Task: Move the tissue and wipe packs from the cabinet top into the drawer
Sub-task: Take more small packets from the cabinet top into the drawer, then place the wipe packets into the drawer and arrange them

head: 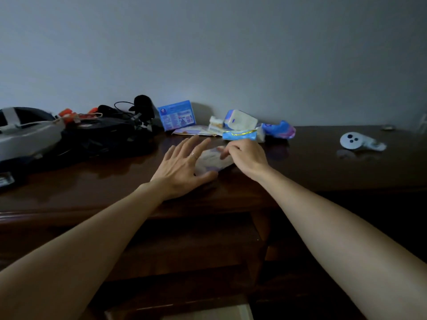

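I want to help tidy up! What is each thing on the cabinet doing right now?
left hand: open, fingers spread, resting on the flat pack.
right hand: fingers pinching the flat pack's far edge.
flat pack: lying on the cabinet top between both hands.
blue box: standing upright by the wall.
blue packs: piled together, untouched.
white round gadget: lying alone, off to the right.

I can read no text from here. The blue box (176,115) at the back of the counter (323,162) carries blocks of small print and a round emblem, all too blurred. The packs' (240,135) markings are likewise illegible.
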`<action>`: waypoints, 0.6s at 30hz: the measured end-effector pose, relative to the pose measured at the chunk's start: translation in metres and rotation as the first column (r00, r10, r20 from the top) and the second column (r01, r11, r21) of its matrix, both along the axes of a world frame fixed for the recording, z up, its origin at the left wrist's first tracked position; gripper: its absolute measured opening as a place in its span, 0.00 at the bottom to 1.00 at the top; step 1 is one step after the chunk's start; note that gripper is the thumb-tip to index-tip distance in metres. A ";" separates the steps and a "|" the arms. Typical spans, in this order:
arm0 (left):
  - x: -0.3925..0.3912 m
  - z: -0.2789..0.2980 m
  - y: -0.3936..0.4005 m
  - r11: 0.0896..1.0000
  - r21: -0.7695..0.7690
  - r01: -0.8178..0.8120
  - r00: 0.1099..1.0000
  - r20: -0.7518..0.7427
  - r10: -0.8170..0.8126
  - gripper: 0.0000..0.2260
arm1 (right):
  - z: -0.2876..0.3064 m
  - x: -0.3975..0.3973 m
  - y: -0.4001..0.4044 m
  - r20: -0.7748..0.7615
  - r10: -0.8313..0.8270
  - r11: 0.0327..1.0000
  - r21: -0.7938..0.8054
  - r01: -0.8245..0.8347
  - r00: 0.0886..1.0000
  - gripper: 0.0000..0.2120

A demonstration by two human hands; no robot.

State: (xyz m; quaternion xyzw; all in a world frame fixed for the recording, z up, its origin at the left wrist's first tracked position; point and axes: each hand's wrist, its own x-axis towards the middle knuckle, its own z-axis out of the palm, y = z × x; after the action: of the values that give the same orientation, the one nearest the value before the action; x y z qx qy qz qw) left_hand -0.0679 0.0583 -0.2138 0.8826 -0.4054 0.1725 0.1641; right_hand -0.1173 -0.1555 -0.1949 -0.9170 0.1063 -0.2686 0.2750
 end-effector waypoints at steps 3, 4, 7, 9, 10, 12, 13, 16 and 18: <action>0.002 0.003 -0.005 0.990 0.144 -0.011 0.984 -0.175 0.036 0.36 | 0.004 0.003 -0.012 0.035 -0.068 0.997 -0.019 0.068 0.997 0.18; 0.003 0.004 -0.006 0.987 0.155 -0.036 0.975 -0.209 0.068 0.33 | 0.005 0.007 -0.020 -0.022 -0.084 0.995 -0.059 0.083 0.996 0.21; 0.003 0.001 -0.009 0.990 0.096 -0.098 0.979 -0.167 0.113 0.30 | 0.011 0.020 -0.042 -0.190 -0.182 0.952 -0.281 0.124 0.965 0.31; 0.003 0.000 -0.006 0.986 0.071 -0.153 0.979 -0.128 0.161 0.29 | 0.013 0.032 -0.054 -0.223 -0.281 0.902 -0.393 0.178 0.933 0.35; 0.004 0.000 -0.005 0.982 0.060 -0.179 0.976 -0.117 0.185 0.28 | 0.013 0.038 -0.058 -0.242 -0.317 0.892 -0.405 0.201 0.917 0.34; 0.006 -0.001 -0.004 0.976 0.048 -0.212 0.970 -0.110 0.216 0.29 | 0.008 0.050 -0.064 -0.299 -0.364 0.890 -0.390 0.235 0.882 0.30; 0.007 -0.001 -0.005 0.975 0.044 -0.219 0.969 -0.112 0.222 0.29 | 0.006 0.054 -0.064 -0.300 -0.394 0.873 -0.418 0.252 0.869 0.25; 0.011 -0.001 -0.007 0.972 0.047 -0.230 0.964 -0.128 0.234 0.29 | 0.001 0.058 -0.059 -0.213 -0.430 0.775 -0.585 0.238 0.877 0.16; 0.012 0.001 -0.006 0.970 0.046 -0.238 0.960 -0.140 0.242 0.29 | 0.004 0.052 -0.050 -0.197 -0.348 0.782 -0.601 0.167 0.916 0.13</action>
State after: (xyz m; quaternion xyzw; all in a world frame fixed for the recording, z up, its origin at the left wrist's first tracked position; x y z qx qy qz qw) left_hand -0.0560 0.0518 -0.2133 0.9377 -0.2848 0.1209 0.1580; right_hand -0.0655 -0.2056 -0.1908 -0.9627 0.1867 -0.1821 -0.0721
